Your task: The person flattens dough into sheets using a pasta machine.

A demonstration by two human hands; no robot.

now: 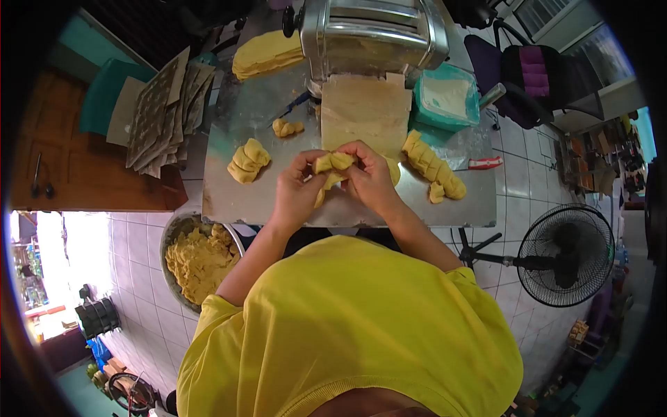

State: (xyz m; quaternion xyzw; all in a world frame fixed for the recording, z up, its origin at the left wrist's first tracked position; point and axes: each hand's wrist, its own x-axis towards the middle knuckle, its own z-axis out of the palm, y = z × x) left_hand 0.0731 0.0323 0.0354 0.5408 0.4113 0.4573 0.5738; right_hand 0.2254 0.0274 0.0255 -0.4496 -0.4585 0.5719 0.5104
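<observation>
A small piece of yellow dough [333, 162] is pinched between my left hand [301, 182] and my right hand [370, 179], above the near part of the metal table [236, 201]. More dough shows beneath my hands, partly hidden by them. Left of my hands lie a dough lump [248, 161] and a smaller piece [287, 127]. A long scored dough roll [434, 165] rests to the right, with a small bit at its near end. Beyond my hands, a brown sheet [363, 111] extends from the metal roller machine [375, 35].
Flattened dough sheets [267, 54] are stacked at the far left. A teal tub of flour [446, 97] and a red-handled knife [484, 163] lie right. A blue-handled tool [295, 103] is near the machine. A dough-filled bowl [201, 260] stands below left; a fan [566, 255] stands right.
</observation>
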